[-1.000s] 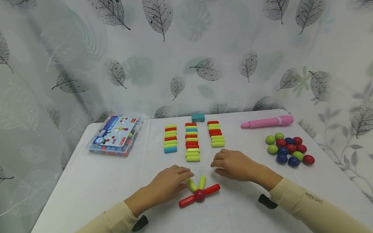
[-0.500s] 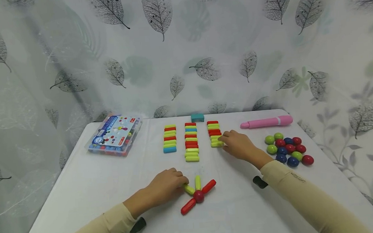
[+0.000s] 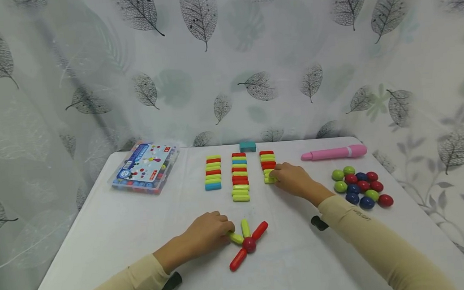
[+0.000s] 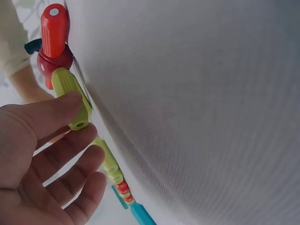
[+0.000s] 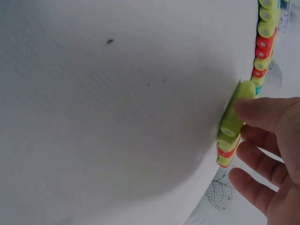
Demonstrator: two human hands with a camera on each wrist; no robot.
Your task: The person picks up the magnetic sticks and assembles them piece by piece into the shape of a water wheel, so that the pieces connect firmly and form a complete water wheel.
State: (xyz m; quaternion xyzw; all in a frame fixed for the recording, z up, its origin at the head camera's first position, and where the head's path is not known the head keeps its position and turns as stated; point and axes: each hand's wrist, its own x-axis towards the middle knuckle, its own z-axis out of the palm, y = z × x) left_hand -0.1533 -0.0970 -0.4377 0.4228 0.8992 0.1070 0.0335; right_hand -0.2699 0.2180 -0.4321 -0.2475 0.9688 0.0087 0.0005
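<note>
Green stick (image 3: 269, 180) under right hand (image 3: 293, 180)

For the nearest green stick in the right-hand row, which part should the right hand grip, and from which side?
Judging by its pose, grip the green stick across its long sides, coming from the near, open side. It lies flat at the near end of the right-hand row, so only that flank is free. The right hand already touches it, thumb on top.

no text can be read — the box label (image 3: 144, 162) and sleeve print (image 3: 360, 215) are too small.
</note>
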